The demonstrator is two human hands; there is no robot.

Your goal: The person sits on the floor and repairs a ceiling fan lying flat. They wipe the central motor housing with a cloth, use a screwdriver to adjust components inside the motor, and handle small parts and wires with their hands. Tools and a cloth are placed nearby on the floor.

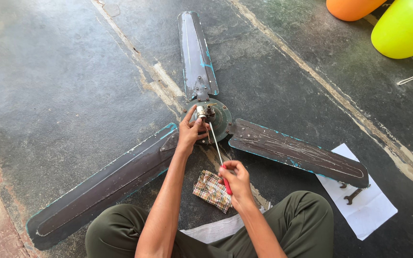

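Head view looks down on an old dark three-bladed metal ceiling fan (206, 119) lying flat on a grey stone floor (63, 81), its blades edged in worn teal paint. Left hand (190, 131) rests on the round motor hub, fingers pinched on a small pale cylindrical part (201, 112) at the hub's centre. Right hand (233, 180) is closed round the red handle of a long thin screwdriver (217, 152), whose shaft slants up to the hub. Just beside that hand lies a folded checked cloth (211, 190). Near the right blade, a white paper sheet (366, 210) carries dark spanners (354, 195). Orange and yellow plastic containers (402, 26) stand well apart at the upper right
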